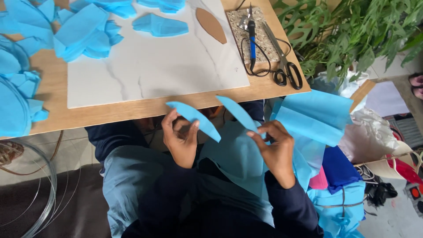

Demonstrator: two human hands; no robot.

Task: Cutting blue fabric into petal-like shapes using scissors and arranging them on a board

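My left hand (179,140) pinches a curved, leaf-shaped piece of blue fabric (196,119) just below the table edge. A second blue leaf-shaped piece (238,112) is gripped by my right hand (274,150), held a little apart from the first. Both hands hover over my lap, where more blue fabric (231,156) lies. On the table, a brown leaf-shaped template (211,25) rests on a white marbled board (154,70).
Several cut blue pieces (83,31) pile at the table's back left. A blue-handled hot tool (251,37) and black scissors (284,66) lie on a speckled tile at right. Folded blue sheets (313,117), bags and green plants (352,31) sit right; wire coils (31,194) lie left.
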